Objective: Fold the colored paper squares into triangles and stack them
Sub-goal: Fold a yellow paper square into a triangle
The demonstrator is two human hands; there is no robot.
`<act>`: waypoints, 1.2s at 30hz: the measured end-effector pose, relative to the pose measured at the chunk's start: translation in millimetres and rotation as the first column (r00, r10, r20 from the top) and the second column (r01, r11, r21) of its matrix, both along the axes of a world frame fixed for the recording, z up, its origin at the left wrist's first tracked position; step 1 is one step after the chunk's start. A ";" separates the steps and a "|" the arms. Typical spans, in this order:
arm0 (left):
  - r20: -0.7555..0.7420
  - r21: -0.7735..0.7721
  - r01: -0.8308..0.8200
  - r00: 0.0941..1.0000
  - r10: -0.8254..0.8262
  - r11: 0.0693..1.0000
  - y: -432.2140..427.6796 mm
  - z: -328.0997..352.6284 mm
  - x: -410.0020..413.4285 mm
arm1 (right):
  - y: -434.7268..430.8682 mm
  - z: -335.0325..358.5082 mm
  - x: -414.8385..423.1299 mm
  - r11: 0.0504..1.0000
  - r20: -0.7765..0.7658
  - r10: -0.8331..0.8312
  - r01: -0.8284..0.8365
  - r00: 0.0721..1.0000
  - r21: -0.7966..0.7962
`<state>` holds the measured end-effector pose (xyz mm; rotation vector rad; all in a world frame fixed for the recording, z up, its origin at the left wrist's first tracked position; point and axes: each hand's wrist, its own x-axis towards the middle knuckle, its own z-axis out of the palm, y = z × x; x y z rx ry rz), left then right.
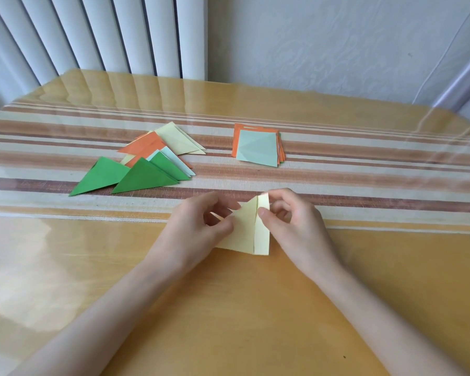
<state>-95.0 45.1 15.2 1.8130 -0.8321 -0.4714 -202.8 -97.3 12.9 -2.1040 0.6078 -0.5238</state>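
i hold the yellow sheet (246,234) in both hands, low over the table (228,308) on my side of it. whether its bottom edge touches the top i cannot tell. my left hand (198,223) grips the left part with the fingers curled round it. my right hand (293,221) pinches the narrow right flap, thumb on its face just beside a straight line that runs top to bottom. that line could be a crease or a free edge.

i judge this paper to be thin and nearly weightless. it gives at the least pressure and keeps every crease it gets, so a crooked fold would likely show for good. the table cover looks glossy, so i expect the sheet to skate if i press it with one fingertip alone.

the best hold is a light fingertip pinch at the corners, never across the middle, where it would buckle. i would bring corner to corner, pin the pair flat, then run a finger along the fold.

the folded triangles (147,172) lie fanned loosely further off to the left in green, orange, pale blue and yellow. the squares (257,149) sit stacked to their right, apart from them, with pale blue on top. with that stack left, i judge the job partway done.
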 end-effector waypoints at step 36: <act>0.742 0.319 -0.089 0.643 -0.190 0.944 -8.8 -19.5 0.7 | -25.6 -16.5 4.9 0.821 -0.024 0.207 -0.186 0.978 -0.540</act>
